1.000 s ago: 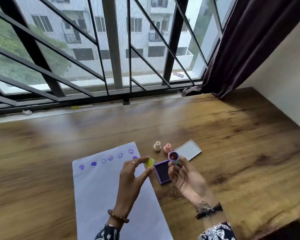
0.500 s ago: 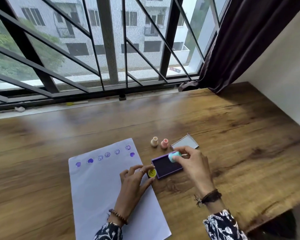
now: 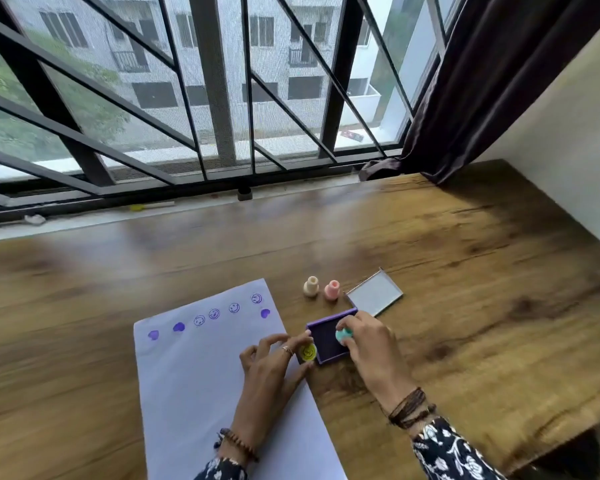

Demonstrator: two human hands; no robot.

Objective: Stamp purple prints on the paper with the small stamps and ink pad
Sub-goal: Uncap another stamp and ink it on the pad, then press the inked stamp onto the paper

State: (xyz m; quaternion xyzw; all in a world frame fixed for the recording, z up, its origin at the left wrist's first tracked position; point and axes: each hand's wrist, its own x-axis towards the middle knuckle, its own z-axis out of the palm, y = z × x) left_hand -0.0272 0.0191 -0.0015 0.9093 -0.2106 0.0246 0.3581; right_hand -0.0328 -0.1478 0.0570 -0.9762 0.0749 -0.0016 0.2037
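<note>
Purple ink fills the small square ink pad (image 3: pixel 328 339), which lies open on the wooden counter (image 3: pixel 465 271) just off the right edge of the paper (image 3: pixel 201 382). Right hand (image 3: pixel 371 344) comes in from 5 o'clock, its fingertips pinched around a teal stamp (image 3: pixel 343 335) that sits down on the inked surface near the pad's right side. Left hand (image 3: pixel 274 362) rests over the paper's right edge, thumb and forefinger closed on a yellow stamp (image 3: pixel 307 351) at the pad's left rim, its smiley face turned up toward the camera; the other fingers are curled loosely, and a ring shows on one of them.

At 12 o'clock from the pad two more stamps stand upright on the counter, a cream stamp (image 3: pixel 311 286) and a pink stamp (image 3: pixel 332 289), close beside each other. At 1 o'clock from the pad lies its grey lid (image 3: pixel 374 292), flat, one corner near the pad's far corner.

Along the paper's far edge runs a row of purple prints (image 3: pixel 214 313): two solid hearts at the left, then four smiley faces, and one more heart below the last smiley at the right corner. The rest of the sheet is blank.

Beaded and corded bracelets circle both wrists, above dark floral sleeves. A barred window (image 3: pixel 222 98) backs the counter, with a dark curtain (image 3: pixel 482 81) at 1 o'clock
</note>
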